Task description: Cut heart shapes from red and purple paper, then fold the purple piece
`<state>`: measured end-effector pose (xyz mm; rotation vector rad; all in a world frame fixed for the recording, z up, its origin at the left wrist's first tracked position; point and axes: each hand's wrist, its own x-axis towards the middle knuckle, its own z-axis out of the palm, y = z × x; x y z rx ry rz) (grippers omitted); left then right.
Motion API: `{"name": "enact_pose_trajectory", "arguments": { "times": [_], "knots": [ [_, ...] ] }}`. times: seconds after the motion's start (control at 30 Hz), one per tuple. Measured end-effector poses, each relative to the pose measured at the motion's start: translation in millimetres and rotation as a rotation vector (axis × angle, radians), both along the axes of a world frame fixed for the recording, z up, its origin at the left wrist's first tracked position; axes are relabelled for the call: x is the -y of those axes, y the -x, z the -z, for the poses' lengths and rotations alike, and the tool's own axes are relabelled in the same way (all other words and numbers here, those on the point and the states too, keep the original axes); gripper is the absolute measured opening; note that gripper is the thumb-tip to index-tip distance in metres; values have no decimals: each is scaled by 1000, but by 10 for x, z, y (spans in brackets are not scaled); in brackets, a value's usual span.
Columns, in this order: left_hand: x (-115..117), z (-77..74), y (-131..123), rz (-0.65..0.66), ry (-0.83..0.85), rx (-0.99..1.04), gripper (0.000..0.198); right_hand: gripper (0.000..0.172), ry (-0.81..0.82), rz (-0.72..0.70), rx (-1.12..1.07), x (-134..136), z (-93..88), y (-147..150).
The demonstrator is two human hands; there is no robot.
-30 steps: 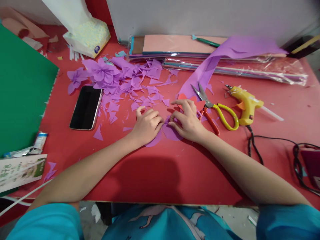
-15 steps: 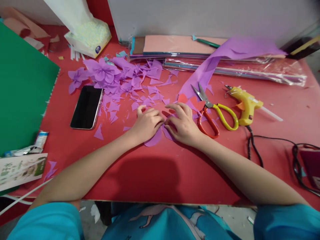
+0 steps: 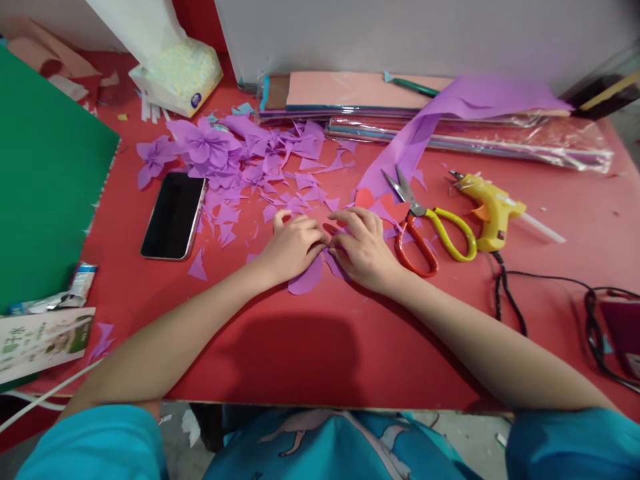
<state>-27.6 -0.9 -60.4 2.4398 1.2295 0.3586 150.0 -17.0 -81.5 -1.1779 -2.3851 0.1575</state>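
Fingertips of my left hand (image 3: 295,248) and my right hand (image 3: 364,250) meet over a purple paper piece (image 3: 306,279) with rounded lobes, low on the red table. Both hands pinch it near its middle, and the fingers hide most of it. Beside my right hand lie red paper pieces (image 3: 393,205) and scissors (image 3: 418,210) with one red and one yellow handle. Purple scraps (image 3: 270,167) are strewn beyond my hands, with a layered purple paper flower (image 3: 206,143) at their left.
A phone (image 3: 174,215) and a tissue box (image 3: 183,77) are on the left, past them a green board (image 3: 45,180). At the right is a yellow glue gun (image 3: 493,208) with a black cord. Wrapped paper packs (image 3: 350,90) and a purple strip (image 3: 410,143) lie at the back.
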Motion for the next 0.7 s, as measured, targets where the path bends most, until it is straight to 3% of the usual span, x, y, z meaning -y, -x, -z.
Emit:
{"name": "enact_pose_trajectory", "arguments": {
  "times": [0.7],
  "knots": [
    [-52, -18, 34, 45, 16, 45, 12, 22, -4, 36, -10, 37, 33, 38]
  ]
}}
